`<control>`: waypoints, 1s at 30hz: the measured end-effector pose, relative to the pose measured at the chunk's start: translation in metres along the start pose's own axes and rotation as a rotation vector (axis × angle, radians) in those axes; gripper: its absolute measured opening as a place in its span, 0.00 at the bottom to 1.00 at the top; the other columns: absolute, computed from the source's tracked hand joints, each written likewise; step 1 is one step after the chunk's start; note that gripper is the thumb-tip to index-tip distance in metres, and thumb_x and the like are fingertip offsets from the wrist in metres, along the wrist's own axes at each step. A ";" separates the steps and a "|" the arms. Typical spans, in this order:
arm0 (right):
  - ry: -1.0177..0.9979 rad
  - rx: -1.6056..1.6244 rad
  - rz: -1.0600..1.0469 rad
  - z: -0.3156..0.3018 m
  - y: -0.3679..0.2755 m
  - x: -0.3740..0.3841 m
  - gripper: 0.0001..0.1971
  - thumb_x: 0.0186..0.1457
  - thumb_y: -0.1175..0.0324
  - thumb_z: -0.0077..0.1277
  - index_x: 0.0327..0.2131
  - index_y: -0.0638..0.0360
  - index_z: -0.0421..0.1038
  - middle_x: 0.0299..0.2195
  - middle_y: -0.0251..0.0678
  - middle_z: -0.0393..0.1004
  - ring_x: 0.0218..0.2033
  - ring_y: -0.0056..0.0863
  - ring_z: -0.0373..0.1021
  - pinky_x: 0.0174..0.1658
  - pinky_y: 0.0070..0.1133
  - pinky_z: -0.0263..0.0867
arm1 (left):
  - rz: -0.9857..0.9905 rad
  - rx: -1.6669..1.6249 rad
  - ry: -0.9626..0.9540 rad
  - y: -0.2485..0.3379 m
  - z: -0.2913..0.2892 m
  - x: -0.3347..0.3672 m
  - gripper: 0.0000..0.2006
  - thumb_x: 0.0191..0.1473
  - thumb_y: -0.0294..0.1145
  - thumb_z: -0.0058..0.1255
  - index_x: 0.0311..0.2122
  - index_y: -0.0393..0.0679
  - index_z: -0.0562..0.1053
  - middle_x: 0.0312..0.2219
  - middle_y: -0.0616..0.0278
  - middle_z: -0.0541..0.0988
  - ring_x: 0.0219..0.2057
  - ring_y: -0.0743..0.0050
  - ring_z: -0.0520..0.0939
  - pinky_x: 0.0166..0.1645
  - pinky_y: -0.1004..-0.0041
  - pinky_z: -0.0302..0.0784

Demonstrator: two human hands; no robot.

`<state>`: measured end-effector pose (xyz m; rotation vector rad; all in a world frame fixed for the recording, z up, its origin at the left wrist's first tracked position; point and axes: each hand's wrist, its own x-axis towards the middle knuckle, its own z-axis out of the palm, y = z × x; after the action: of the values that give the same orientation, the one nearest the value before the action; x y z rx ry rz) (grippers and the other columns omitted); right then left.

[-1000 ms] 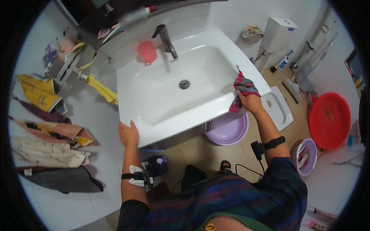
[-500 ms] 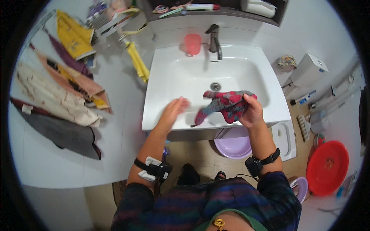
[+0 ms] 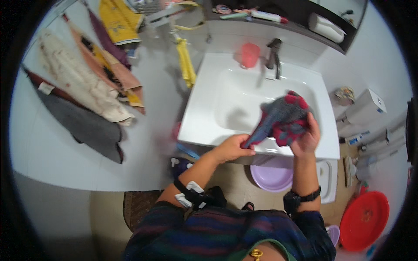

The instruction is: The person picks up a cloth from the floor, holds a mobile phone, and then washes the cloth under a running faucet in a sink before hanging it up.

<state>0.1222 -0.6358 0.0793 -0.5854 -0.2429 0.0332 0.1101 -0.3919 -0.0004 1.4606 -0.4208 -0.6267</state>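
Note:
A grey and red patterned cloth (image 3: 285, 115), bunched up, hangs over the front part of the white sink (image 3: 202, 104). My right hand (image 3: 307, 139) grips its right side, with some fingers hidden behind the fabric. At the cloth's lower left, where it narrows to a corner, my left hand (image 3: 235, 148) pinches the tip between thumb and fingers. Between the two hands the cloth is partly stretched out above the sink's front rim.
A dark faucet (image 3: 274, 56) and a pink cup (image 3: 250, 55) stand at the sink's back edge. Towels (image 3: 87, 87) hang along the left wall. Below the sink sits a purple basin (image 3: 272, 176), and a red basin (image 3: 365, 221) leans at the right.
My left hand, apart from the cloth before, now grips its lower-left corner. The cloth has been turned and spread more. The whole view has shifted, with the sink further right.

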 end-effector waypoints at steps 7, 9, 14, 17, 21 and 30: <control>-0.039 -0.008 -0.105 -0.010 -0.030 -0.013 0.21 0.64 0.60 0.36 0.53 0.64 0.65 0.52 0.43 0.70 0.53 0.38 0.66 0.58 0.36 0.58 | 0.032 -0.030 0.160 0.037 -0.033 -0.029 0.13 0.61 0.27 0.43 0.49 0.36 0.70 0.33 0.62 0.76 0.34 0.75 0.79 0.38 0.74 0.77; -0.090 -0.048 -0.105 -0.016 -0.032 -0.015 0.21 0.64 0.60 0.35 0.55 0.62 0.64 0.53 0.42 0.68 0.55 0.37 0.64 0.60 0.36 0.55 | 0.060 0.056 0.153 0.057 -0.036 -0.036 0.15 0.61 0.27 0.42 0.52 0.36 0.69 0.34 0.63 0.75 0.35 0.76 0.78 0.40 0.75 0.76; -0.132 -0.084 -0.088 -0.014 -0.026 -0.016 0.22 0.65 0.59 0.34 0.55 0.62 0.63 0.54 0.40 0.67 0.55 0.35 0.64 0.61 0.35 0.54 | 0.331 0.334 0.209 0.103 -0.039 -0.049 0.17 0.60 0.26 0.43 0.54 0.38 0.68 0.38 0.65 0.70 0.35 0.80 0.74 0.41 0.80 0.72; -0.147 -0.017 -0.073 -0.020 -0.023 -0.019 0.22 0.65 0.59 0.34 0.54 0.63 0.65 0.54 0.41 0.68 0.55 0.34 0.64 0.61 0.35 0.54 | 0.387 0.465 0.366 0.124 -0.046 -0.052 0.11 0.57 0.23 0.49 0.46 0.35 0.74 0.35 0.65 0.74 0.33 0.82 0.75 0.38 0.80 0.73; -0.101 -0.026 -0.060 -0.003 -0.015 -0.018 0.20 0.64 0.59 0.37 0.51 0.63 0.67 0.52 0.39 0.70 0.54 0.35 0.65 0.59 0.36 0.56 | 0.397 0.020 0.451 0.148 -0.053 -0.057 0.09 0.50 0.18 0.56 0.38 0.36 0.73 0.30 0.61 0.78 0.33 0.78 0.78 0.34 0.80 0.75; -0.179 -0.122 0.036 0.019 0.004 -0.025 0.22 0.61 0.63 0.40 0.55 0.66 0.63 0.54 0.43 0.67 0.57 0.36 0.62 0.61 0.35 0.54 | 0.601 -0.017 0.340 0.182 -0.061 -0.052 0.12 0.48 0.15 0.54 0.40 0.38 0.72 0.33 0.62 0.76 0.36 0.77 0.76 0.36 0.79 0.74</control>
<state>0.0933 -0.6244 0.0872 -0.7089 -0.4101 0.1061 0.1321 -0.3123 0.1804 1.3019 -0.5492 0.0973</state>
